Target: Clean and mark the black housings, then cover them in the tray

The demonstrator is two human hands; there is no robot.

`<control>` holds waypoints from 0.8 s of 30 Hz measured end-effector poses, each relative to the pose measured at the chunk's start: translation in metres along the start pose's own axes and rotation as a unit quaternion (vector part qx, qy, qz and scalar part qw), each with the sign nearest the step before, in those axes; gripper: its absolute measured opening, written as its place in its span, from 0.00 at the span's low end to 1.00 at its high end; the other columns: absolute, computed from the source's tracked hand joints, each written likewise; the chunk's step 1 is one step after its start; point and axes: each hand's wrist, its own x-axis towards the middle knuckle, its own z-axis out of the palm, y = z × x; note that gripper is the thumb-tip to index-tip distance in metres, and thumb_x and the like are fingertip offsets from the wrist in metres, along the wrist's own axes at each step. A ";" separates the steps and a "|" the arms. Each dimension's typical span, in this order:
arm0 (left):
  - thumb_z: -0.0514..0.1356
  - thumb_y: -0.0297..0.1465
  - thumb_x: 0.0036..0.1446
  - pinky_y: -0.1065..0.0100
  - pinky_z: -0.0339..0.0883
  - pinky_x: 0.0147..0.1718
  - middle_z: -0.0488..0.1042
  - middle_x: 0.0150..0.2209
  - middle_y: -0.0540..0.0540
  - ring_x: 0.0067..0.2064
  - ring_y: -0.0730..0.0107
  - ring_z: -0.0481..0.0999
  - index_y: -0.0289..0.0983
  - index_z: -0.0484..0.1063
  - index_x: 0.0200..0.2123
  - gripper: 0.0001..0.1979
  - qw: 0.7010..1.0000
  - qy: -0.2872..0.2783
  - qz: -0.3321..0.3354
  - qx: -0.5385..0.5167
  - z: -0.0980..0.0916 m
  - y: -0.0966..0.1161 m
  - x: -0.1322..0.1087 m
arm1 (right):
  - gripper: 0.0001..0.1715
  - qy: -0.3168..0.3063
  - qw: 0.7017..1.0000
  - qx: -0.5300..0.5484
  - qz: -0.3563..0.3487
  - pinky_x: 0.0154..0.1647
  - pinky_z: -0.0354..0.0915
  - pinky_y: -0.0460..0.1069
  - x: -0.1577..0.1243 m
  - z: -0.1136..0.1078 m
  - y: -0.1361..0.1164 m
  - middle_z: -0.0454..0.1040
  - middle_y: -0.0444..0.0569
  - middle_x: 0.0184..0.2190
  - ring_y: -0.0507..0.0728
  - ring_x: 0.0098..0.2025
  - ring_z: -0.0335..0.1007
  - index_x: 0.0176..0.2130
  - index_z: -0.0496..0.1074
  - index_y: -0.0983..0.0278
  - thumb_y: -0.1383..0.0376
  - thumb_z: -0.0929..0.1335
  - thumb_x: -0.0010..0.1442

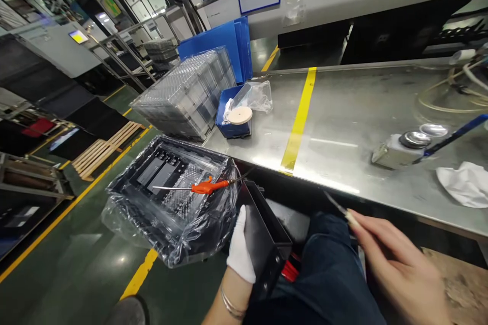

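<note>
My left hand (240, 246), in a white glove with a bracelet at the wrist, is shut on the edge of a black rectangular tray (265, 244) standing on its side. My right hand (396, 264) is bare and pinches a thin pointed metal tool (337, 204) near my knee. To the left, a stack of black trays wrapped in clear plastic film (168, 203) sits close to my left hand. An orange air blow gun (206, 186) with a long thin nozzle lies on top of that wrapped stack.
A stainless steel table (335, 127) with a yellow tape stripe runs ahead. On it are a blue bin (229, 124) holding a beige disc, a metal-topped fixture, and a white cloth. Clear tray stacks and blue boards stand behind; a wooden pallet lies on the green floor.
</note>
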 end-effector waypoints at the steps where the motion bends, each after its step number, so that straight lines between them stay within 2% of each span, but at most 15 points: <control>1: 0.60 0.49 0.57 0.63 0.58 0.63 0.82 0.38 0.45 0.54 0.58 0.75 0.37 0.81 0.39 0.22 1.000 -0.018 -0.017 -0.013 -0.002 0.003 -0.001 | 0.09 -0.003 1.000 -0.005 -0.004 0.44 0.71 0.40 0.002 -0.007 -0.001 0.79 0.45 0.40 0.52 0.37 0.78 0.44 0.76 0.56 0.59 0.67 0.67; 2: 0.62 0.49 0.56 0.60 0.59 0.63 0.82 0.38 0.45 0.54 0.56 0.76 0.37 0.81 0.39 0.21 0.999 -0.034 -0.027 -0.024 -0.005 0.006 -0.003 | 0.10 -0.028 0.999 0.003 -0.016 0.41 0.72 0.39 0.004 -0.013 -0.004 0.80 0.43 0.38 0.51 0.35 0.78 0.42 0.77 0.55 0.57 0.66 0.67; 4: 0.65 0.47 0.54 0.58 0.58 0.63 0.82 0.38 0.46 0.54 0.55 0.76 0.37 0.81 0.38 0.19 0.996 -0.065 -0.037 -0.045 -0.007 0.011 -0.006 | 0.10 -0.123 0.990 0.050 -0.040 0.35 0.73 0.37 0.005 -0.018 -0.013 0.81 0.41 0.34 0.52 0.32 0.79 0.40 0.78 0.54 0.57 0.66 0.68; 7: 0.66 0.44 0.53 0.57 0.58 0.63 0.83 0.38 0.46 0.54 0.55 0.76 0.38 0.82 0.37 0.16 0.994 -0.091 -0.041 -0.049 -0.007 0.015 -0.008 | 0.12 -0.269 0.955 0.127 -0.020 0.31 0.72 0.38 -0.001 -0.015 -0.026 0.79 0.41 0.30 0.52 0.30 0.78 0.39 0.78 0.56 0.60 0.65 0.69; 11: 0.66 0.45 0.53 0.59 0.61 0.62 0.82 0.39 0.45 0.49 0.58 0.79 0.37 0.81 0.40 0.18 0.991 -0.118 -0.022 -0.053 -0.012 0.016 -0.005 | 0.17 -0.377 0.912 0.161 0.014 0.27 0.70 0.41 -0.009 -0.010 -0.030 0.77 0.42 0.26 0.51 0.26 0.74 0.34 0.77 0.57 0.59 0.63 0.70; 13: 0.65 0.44 0.55 0.63 0.62 0.61 0.82 0.41 0.46 0.47 0.62 0.80 0.38 0.81 0.42 0.18 0.991 -0.119 -0.011 -0.067 -0.018 0.015 -0.003 | 0.17 -0.390 0.907 0.157 0.015 0.27 0.70 0.42 -0.010 -0.010 -0.028 0.77 0.43 0.27 0.52 0.27 0.75 0.35 0.78 0.56 0.57 0.63 0.70; 16: 0.64 0.42 0.57 0.63 0.65 0.58 0.82 0.43 0.46 0.46 0.63 0.80 0.39 0.81 0.41 0.15 0.990 -0.115 -0.005 -0.083 -0.022 0.013 -0.001 | 0.16 -0.369 0.916 0.157 0.032 0.30 0.71 0.42 -0.008 -0.009 -0.025 0.78 0.45 0.30 0.54 0.31 0.77 0.37 0.78 0.57 0.57 0.63 0.69; 18: 0.66 0.42 0.55 0.62 0.67 0.57 0.82 0.41 0.45 0.45 0.62 0.81 0.38 0.81 0.38 0.14 0.990 -0.106 -0.004 -0.089 -0.019 0.014 -0.001 | 0.18 -0.388 0.905 0.168 0.048 0.29 0.70 0.43 -0.007 -0.007 -0.025 0.77 0.45 0.28 0.53 0.29 0.75 0.35 0.78 0.58 0.57 0.62 0.70; 21: 0.72 0.38 0.47 0.63 0.66 0.58 0.83 0.35 0.48 0.38 0.65 0.82 0.37 0.82 0.33 0.12 0.993 -0.051 0.029 -0.100 -0.009 0.016 -0.004 | 0.19 -0.437 0.882 0.170 0.054 0.30 0.70 0.41 -0.006 -0.007 -0.026 0.77 0.43 0.26 0.52 0.27 0.74 0.32 0.78 0.57 0.55 0.64 0.69; 22: 0.73 0.36 0.44 0.64 0.65 0.59 0.83 0.33 0.49 0.38 0.65 0.82 0.37 0.82 0.32 0.12 0.994 -0.028 0.043 -0.099 -0.006 0.017 -0.006 | 0.18 -0.430 0.887 0.164 0.050 0.31 0.70 0.40 -0.004 -0.008 -0.026 0.77 0.42 0.26 0.52 0.27 0.75 0.32 0.78 0.56 0.53 0.65 0.67; 24: 0.76 0.35 0.38 0.61 0.64 0.60 0.83 0.32 0.49 0.41 0.61 0.82 0.37 0.82 0.32 0.15 0.995 0.008 0.063 -0.080 -0.004 0.017 -0.008 | 0.17 -0.374 0.915 0.146 0.049 0.32 0.71 0.39 0.002 -0.009 -0.025 0.79 0.42 0.27 0.53 0.28 0.77 0.31 0.80 0.55 0.50 0.67 0.64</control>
